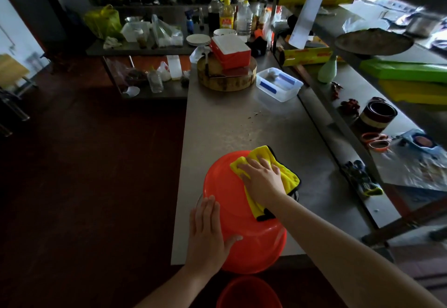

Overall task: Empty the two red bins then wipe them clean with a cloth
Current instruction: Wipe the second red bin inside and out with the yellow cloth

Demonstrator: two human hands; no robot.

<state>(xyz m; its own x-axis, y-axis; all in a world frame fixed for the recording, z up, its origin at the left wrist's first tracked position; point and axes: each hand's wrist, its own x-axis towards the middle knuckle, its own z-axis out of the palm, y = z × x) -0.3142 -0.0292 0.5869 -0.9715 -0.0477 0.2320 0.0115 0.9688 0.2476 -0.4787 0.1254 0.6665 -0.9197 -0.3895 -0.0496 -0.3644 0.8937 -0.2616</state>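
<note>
Since the counter runs up the right half of my view, the dark red-brown floor (96,162) on the left is the only wide open ground.

- Left hand (208,232): flat on the near side wall of the red bin (225,186), fingers straight and together, thumb spread, gripping nothing.
- The bin is smooth glossy plastic, round, and stands upside down on the near left corner of the steel counter (242,123). Its rim looks to jut past the near edge.
- A second red bin (249,293) shows below that edge, at the bottom of frame.
- Yellow cloth (287,173): plush, black-trimmed, draped over the upturned base and trailing toward me.
- Right hand (262,177): pressing the cloth down, fingers extended, not curled.
- Beyond the bin the brushed steel lies bare as far as a round wooden chopping block (227,82), which carries a red-and-white box (229,52).
- To the right of the block sits a clear plastic tub (279,85) with blue clips.
- The yellow label on the oil bottle (226,16) is too blurred to read.
</note>
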